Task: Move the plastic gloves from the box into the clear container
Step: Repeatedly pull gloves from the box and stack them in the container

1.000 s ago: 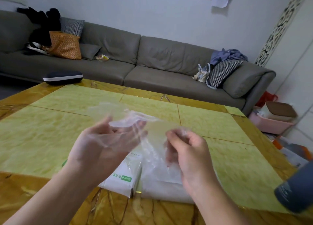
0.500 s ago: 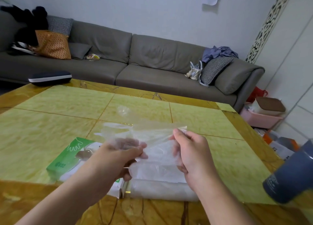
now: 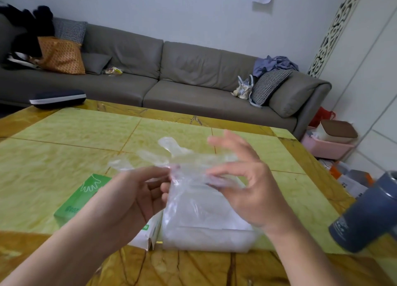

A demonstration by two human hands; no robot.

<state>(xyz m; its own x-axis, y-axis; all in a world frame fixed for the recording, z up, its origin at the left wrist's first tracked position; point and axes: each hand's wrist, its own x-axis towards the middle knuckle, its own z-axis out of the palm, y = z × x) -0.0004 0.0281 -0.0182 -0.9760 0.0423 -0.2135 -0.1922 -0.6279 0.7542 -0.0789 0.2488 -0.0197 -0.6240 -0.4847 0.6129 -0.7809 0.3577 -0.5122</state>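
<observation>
Clear plastic glove (image 3: 171, 156) pinched by L hand (image 3: 131, 199) & R hand (image 3: 253, 191), above clear container (image 3: 206, 236) w/ green box (image 3: 75, 202) beside, near table's (image 3: 53, 148) front edge.

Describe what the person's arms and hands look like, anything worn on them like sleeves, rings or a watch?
Both forearms are bare, with no sleeve in view. The left hand and the right hand are bare too: neither is inside a glove, and no ring, watch or bracelet shows on the fingers or wrists. No markings are visible. The right hand's fingertips are blurred, so small details there cannot be told.
</observation>
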